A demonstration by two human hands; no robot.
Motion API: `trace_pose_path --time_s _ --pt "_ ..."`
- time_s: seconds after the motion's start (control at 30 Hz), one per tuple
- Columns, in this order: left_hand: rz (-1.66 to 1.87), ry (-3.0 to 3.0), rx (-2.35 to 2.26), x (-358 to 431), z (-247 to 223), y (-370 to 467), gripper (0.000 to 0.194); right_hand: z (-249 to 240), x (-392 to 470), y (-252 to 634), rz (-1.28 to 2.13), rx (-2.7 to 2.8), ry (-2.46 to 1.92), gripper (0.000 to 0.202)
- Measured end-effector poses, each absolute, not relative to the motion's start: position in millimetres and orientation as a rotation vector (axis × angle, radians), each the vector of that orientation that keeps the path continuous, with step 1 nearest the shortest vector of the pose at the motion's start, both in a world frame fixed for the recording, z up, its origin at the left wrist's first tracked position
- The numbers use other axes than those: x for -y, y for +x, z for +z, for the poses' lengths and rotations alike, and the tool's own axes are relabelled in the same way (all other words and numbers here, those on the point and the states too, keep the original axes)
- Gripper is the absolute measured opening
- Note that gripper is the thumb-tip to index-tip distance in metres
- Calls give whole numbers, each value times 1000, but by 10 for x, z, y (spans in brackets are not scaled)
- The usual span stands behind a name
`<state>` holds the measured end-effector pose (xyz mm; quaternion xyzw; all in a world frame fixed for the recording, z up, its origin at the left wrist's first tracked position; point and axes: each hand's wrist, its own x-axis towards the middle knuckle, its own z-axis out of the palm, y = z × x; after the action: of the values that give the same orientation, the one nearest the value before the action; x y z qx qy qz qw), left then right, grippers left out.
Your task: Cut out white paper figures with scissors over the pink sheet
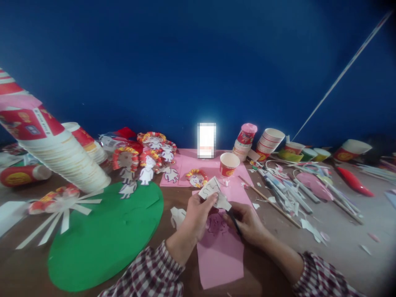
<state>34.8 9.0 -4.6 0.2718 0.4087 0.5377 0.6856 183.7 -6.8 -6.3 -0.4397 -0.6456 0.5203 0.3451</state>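
Note:
My left hand (198, 214) is closed on a piece of white paper (210, 187) with dark outlines drawn on it, the thumb on top. My right hand (247, 222) is closed round black-handled scissors (234, 222), whose blades lie at the lower right edge of the white paper. Under both hands lies a pink sheet (219, 264) with dark scribbled lines. A white paper cutout (177, 216) rests just left of my left hand. Beyond the hands is a round face decoration (197, 178) with a red and yellow rim.
A green oval sheet (108, 239) lies at left, beside a leaning stack of paper cups (64, 152). Small paper figures (147, 171) stand behind it. A paper cup (229, 164) stands beyond my hands. Scraps, a wooden stick (272, 203) and markers (283, 187) are at right.

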Motion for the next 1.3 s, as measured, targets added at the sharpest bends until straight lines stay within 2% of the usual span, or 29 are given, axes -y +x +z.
trace_pose_path --time_s 0.7,1.3 --pt "1156 649 -852 -53 -63 365 25 -54 84 1829 1433 1571 -1135 20" --pt "1150 564 -847 -47 -46 385 20 -12 96 1805 1382 1631 -1134 29"
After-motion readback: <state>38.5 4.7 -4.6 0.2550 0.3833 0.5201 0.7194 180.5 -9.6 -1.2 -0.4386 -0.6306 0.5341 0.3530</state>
